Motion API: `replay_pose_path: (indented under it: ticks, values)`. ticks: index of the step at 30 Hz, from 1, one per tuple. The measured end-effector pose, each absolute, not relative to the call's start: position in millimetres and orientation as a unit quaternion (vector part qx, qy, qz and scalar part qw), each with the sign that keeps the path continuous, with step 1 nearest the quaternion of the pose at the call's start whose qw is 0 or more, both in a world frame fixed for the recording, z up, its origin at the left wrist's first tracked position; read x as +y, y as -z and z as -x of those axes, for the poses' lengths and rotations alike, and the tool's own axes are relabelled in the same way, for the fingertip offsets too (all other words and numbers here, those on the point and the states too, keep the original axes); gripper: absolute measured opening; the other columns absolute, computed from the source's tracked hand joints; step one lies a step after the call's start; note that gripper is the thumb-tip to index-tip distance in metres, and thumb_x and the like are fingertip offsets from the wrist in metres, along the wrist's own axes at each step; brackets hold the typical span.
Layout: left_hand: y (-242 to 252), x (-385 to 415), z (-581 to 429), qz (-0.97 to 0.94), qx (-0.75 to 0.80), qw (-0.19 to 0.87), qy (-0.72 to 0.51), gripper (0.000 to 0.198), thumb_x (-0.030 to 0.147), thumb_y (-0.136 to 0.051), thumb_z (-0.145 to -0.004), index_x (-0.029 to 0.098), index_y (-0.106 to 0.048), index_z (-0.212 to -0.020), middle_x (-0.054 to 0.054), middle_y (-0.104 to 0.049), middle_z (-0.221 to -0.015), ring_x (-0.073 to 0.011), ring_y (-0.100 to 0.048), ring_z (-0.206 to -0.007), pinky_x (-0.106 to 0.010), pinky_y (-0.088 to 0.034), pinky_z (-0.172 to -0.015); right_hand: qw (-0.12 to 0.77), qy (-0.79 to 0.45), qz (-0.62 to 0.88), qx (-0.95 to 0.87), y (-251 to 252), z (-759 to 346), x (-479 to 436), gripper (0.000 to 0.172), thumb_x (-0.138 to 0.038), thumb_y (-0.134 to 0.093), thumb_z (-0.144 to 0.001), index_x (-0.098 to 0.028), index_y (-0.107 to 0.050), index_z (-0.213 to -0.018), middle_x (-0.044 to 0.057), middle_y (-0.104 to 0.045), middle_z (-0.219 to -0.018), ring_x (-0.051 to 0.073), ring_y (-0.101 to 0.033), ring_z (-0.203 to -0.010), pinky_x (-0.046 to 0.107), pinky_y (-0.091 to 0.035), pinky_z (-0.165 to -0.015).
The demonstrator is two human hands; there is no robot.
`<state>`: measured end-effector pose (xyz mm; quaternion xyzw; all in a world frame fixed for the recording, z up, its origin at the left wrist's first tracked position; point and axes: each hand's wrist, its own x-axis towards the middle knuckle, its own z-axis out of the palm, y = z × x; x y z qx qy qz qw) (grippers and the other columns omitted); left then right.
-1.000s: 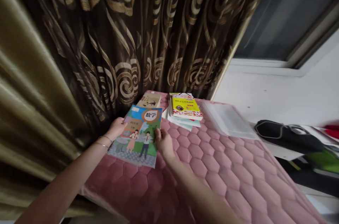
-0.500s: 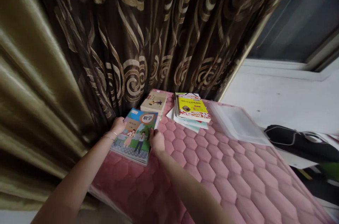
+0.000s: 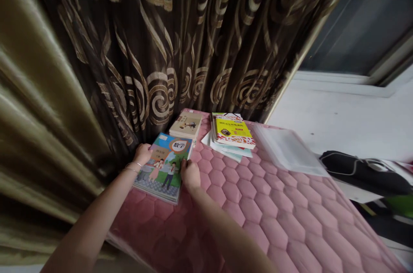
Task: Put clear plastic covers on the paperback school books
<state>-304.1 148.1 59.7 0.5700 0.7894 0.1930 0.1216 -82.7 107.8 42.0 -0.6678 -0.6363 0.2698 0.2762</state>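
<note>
A stack of illustrated schoolbooks, topped by a blue and green cover with children on it, lies at the left corner of a pink quilted pad. My left hand grips the stack's left edge, fingers curled on it. The stack's right edge is gripped by my right hand, thumb on the cover. Thin bracelets circle my left wrist.
Behind the stack lies a tan book. A yellow book tops a second pile to the right, beside a clear plastic folder. A dark swirl-patterned curtain hangs behind. A black bag lies on the white ledge at right.
Both hands have shifted the schoolbook stack slightly left and squared it on the pad. The view has tilted a little.
</note>
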Motion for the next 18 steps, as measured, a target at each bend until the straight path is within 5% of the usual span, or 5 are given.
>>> replay_pose_path:
  ticks: [18]
  values:
    - [-59.9,150.7,298.3,-0.562,0.805,0.092,-0.163,0.033,0.015,-0.053,-0.083,0.010,-0.068,-0.112,-0.015,-0.070,-0.109,-0.0194,-0.065,-0.096,-0.022,-0.043,-0.078,0.320,-0.289,0.677,-0.596,-40.4,83.7,100.0,0.018,-0.033,-0.041,-0.092,-0.018,-0.051,-0.091,0.018,-0.071,-0.089,0.028,-0.069,-0.084,0.033,-0.047,-0.063]
